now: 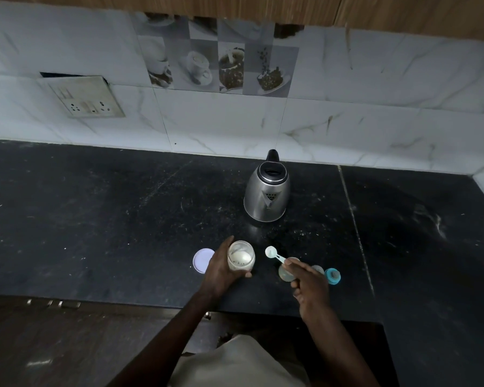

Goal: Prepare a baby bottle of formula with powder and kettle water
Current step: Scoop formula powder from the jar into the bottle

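Note:
My left hand (pixel 220 270) grips an open glass jar (pixel 241 256) of white powder standing on the black counter (pixel 123 213). The jar's white lid (pixel 202 260) lies flat just left of that hand. My right hand (pixel 309 284) pinches the handle of a pale blue measuring scoop (pixel 271 253), its bowl held in the air between the jar and the bottle. Under that hand stands the clear baby bottle (pixel 287 272), partly hidden. Its teal ring with the nipple (pixel 332 275) lies to the right. A steel kettle (pixel 267 192) with a black lid stands behind, spout toward me.
A marble-tiled wall with a switch and socket plate (pixel 85 97) runs behind the counter. The counter turns a corner at the far right. Its front edge lies just below my hands, with dark floor at the lower left.

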`<state>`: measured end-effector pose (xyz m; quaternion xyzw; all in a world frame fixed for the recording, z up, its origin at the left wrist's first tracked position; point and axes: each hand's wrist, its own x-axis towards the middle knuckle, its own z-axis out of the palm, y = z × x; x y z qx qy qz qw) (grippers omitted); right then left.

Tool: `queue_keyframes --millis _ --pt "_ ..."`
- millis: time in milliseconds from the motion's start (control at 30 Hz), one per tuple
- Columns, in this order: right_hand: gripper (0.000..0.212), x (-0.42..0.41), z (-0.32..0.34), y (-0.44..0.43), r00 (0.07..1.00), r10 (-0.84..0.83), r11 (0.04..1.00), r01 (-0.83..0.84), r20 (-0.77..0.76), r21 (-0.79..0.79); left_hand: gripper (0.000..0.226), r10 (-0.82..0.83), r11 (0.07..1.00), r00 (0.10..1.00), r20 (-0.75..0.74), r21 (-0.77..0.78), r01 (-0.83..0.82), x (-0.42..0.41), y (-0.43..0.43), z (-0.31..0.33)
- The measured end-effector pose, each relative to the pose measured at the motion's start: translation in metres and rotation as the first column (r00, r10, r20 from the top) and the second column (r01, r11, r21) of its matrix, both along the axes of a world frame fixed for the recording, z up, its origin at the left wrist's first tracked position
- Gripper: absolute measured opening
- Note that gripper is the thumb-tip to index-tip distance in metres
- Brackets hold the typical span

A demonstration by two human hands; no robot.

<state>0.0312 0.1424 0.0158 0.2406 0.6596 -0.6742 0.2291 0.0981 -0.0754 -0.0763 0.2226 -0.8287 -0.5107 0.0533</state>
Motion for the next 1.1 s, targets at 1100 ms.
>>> queue_keyframes --millis 1100 --pt "0.015 0.013 -0.046 0.051 0.568 0.710 0.430 0.116 -0.415 0.895 0.094 -0.375 0.911 0.915 0.152 -0.121 0.394 -0.072 0.097 0.032"
